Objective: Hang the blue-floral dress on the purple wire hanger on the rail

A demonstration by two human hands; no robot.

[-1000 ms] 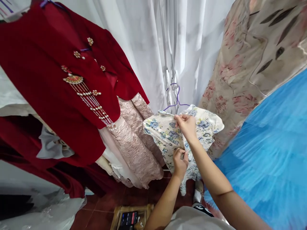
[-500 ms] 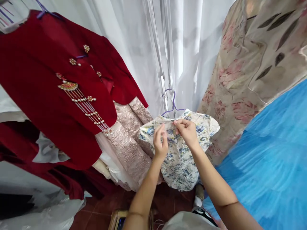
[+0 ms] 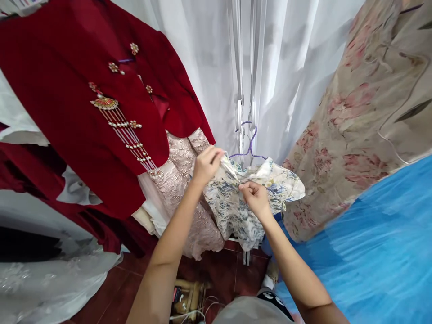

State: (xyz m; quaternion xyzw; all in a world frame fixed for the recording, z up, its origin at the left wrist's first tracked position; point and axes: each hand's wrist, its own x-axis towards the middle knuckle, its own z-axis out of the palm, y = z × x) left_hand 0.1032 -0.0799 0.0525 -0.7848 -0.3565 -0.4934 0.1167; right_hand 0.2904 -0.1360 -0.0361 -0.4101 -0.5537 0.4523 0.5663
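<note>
A small white blouse (image 3: 222, 207) with a blue and yellow floral print hangs from a purple hanger (image 3: 251, 146). At its neckline, my left hand (image 3: 207, 165) pinches the collar edge and pulls it up and outward, so the neck opening gapes. My right hand (image 3: 255, 198) is closed, thumb against fingers, on the front of the blouse just below the opening. What exactly lies between the right fingertips is too small to make out, though it appears to be the blouse's front edge.
To the left hang a dark red jacket (image 3: 77, 112) with beaded ornaments and a pink textured skirt (image 3: 175, 189). A floral beige dress (image 3: 324, 135) and blue tulle (image 3: 367, 252) hang on the right. White curtains (image 3: 205, 58) and a metal stand (image 3: 240, 76) are behind; a wooden stool (image 3: 192, 297) stands below.
My left hand has moved up and left, from loosely curled fingers to gripping the collar. My right hand has shifted slightly down, and the blouse's neck has opened. The view has turned a little.
</note>
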